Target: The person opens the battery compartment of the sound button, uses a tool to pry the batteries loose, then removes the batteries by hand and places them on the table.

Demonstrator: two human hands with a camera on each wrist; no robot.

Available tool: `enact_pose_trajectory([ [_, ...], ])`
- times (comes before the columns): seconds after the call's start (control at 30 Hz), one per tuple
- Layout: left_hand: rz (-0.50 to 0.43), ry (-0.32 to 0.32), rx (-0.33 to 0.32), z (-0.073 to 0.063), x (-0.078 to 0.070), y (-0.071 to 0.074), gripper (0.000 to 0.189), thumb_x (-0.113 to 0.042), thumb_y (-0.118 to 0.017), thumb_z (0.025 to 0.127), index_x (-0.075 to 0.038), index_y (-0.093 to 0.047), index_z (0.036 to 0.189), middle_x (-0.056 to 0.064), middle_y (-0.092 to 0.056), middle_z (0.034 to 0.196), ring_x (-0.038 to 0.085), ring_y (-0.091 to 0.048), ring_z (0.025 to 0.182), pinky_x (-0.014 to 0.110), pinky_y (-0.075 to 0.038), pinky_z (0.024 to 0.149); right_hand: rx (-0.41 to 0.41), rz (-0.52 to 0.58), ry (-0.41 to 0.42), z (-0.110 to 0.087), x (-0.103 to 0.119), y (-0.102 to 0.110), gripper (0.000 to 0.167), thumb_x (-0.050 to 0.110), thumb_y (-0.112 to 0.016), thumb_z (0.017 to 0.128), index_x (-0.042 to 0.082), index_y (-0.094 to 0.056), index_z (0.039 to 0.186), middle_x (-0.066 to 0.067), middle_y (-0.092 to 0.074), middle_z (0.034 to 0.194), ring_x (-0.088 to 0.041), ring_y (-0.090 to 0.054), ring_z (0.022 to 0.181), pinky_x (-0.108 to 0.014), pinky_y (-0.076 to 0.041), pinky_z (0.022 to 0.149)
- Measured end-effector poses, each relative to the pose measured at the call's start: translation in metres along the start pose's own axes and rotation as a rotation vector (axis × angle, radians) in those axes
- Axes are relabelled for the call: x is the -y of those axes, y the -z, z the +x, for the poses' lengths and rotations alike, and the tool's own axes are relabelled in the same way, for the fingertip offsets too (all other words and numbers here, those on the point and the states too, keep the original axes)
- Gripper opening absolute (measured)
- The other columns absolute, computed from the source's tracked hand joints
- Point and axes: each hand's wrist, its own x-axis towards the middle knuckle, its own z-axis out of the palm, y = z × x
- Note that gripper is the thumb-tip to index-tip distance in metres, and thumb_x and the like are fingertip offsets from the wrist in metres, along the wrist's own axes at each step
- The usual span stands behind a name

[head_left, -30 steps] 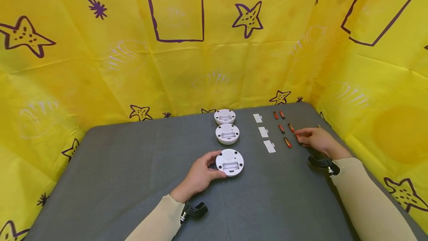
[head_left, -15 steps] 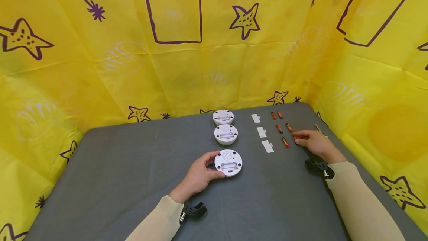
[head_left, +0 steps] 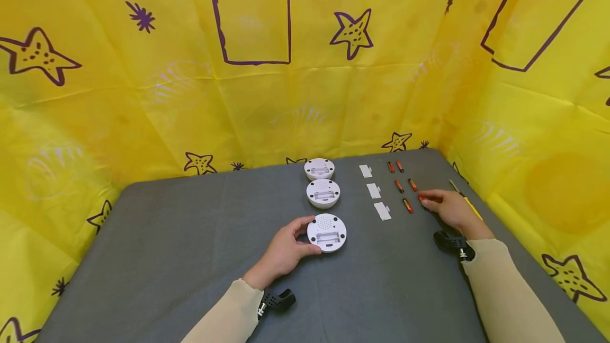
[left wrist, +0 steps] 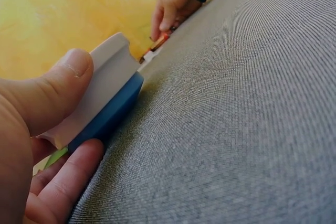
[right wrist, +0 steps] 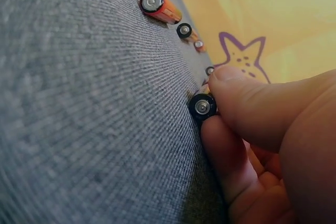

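In the head view, my left hand [head_left: 282, 250] grips the near white round device [head_left: 326, 222] by its left side. Its underside faces up, showing a bare battery compartment, speaker holes and dark feet. The left wrist view shows the thumb on the device's white rim [left wrist: 107, 80] and fingers under its blue part [left wrist: 118, 111]. Over on the right, my right hand [head_left: 450, 209] pinches a red-and-black battery [right wrist: 202, 106] between thumb and finger, low at the cloth. Several loose batteries [head_left: 407, 206] lie just left of and beyond that hand.
Two more upturned white devices [head_left: 323, 193] stand behind the held one. Three white battery covers [head_left: 382, 210] lie in a column between devices and batteries. A thin yellow-handled tool [head_left: 471, 207] lies beyond the right wrist. Yellow cloth walls [head_left: 257, 115] enclose the grey table [head_left: 190, 237].
My right hand has shifted slightly left and down at the battery, uncovering more of the yellow-handled tool. The left hand and its device have stayed in place.
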Motion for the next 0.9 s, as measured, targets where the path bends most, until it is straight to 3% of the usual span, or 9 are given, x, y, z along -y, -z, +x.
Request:
enact_pose_trajectory([
  [0.6,-0.004,-0.025,-0.009,-0.0012,0.0033,-0.0031,0.076,-0.024,-0.089,0.076,-0.012,-0.054,0.143,0.005,-0.062,0.131,0.02,-0.057,0.119,0.034,-0.047,0.093,-0.036,-0.004,-0.021,-0.0042,-0.0043,0.0013,0.055,0.043,-0.059,0.1,0.005,-0.057,0.139,-0.026,-0.052,0.138,-0.048,-0.042,0.127,-0.062,-0.035,0.1],
  [0.77,0.015,-0.021,-0.008,-0.0016,0.0012,-0.0026,0.076,-0.025,-0.088,0.076,-0.012,-0.054,0.143,0.005,-0.061,0.132,0.019,-0.057,0.118,0.035,-0.047,0.094,-0.038,0.032,-0.03,-0.0043,-0.0058,0.0018,0.056,0.044,-0.057,0.1,0.004,-0.057,0.14,-0.026,-0.051,0.14,-0.048,-0.041,0.129,-0.062,-0.036,0.1],
  [0.9,0.03,-0.02,-0.002,-0.002,-0.0015,-0.0022,0.076,-0.025,-0.087,0.078,-0.012,-0.053,0.144,0.007,-0.06,0.134,0.019,-0.059,0.112,0.031,-0.05,0.086,-0.042,0.071,-0.046,-0.0039,-0.0065,0.0019,0.058,0.047,-0.056,0.1,0.005,-0.056,0.14,-0.026,-0.05,0.14,-0.046,-0.041,0.129,-0.061,-0.036,0.1],
])
